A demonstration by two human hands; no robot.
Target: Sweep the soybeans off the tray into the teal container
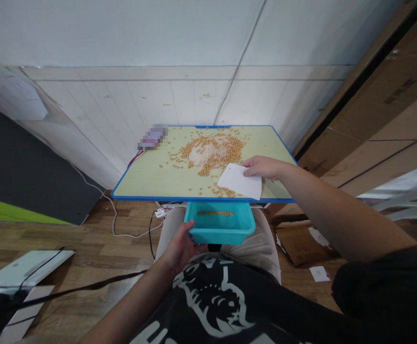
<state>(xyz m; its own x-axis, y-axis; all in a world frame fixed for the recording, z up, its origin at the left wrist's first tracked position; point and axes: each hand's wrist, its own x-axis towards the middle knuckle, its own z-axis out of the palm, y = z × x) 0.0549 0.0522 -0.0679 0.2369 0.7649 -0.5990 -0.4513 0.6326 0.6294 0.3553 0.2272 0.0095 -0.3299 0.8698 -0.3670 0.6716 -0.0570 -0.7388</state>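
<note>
My right hand [261, 167] pinches a white card [242, 181] by its upper edge and holds it slanted over the near part of the table. Round tan beans, like soybeans [225, 192], lie at the card's left edge. Behind it a wide heap of the same beans [234, 149] spreads on the tabletop, with white rice-like grains [204, 152] on top. Below the table's front edge, my left hand [181, 246] grips the near left corner of a turquoise plastic tub [222, 235]. Some beans lie along the far side of the tub's floor.
The small yellow-green table [140, 179] has a blue rim and stands against a white wall. A blurred-out object [153, 137] with a red cable sits at its far left corner. Cardboard boxes [383, 105] lean at right; an open carton [303, 243] lies on the floor.
</note>
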